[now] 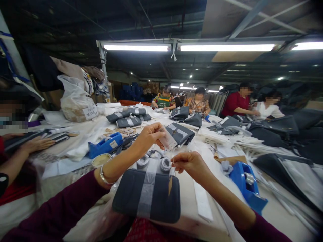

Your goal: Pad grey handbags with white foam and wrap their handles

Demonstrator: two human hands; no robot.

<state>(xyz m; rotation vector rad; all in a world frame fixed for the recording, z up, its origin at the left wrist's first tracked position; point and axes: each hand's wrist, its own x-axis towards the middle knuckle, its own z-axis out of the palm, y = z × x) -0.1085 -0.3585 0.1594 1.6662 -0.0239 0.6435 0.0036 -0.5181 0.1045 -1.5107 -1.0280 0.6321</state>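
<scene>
My left hand pinches a pale card hang tag above the table. From the tag hangs a thin white string, which my right hand grips between thumb and fingertips. A small brown tag dangles below my right hand, in front of a dark grey bag. This bag lies flat at the table's near edge, with a whitish wrap band around its middle and wrapped rolled straps at its top. Neither hand touches the bag.
Blue tape dispensers stand left and right. Dark bags lie stacked farther back, beside a buckled bag. A co-worker's hand rests on wrapped items at left. Several people work across the table.
</scene>
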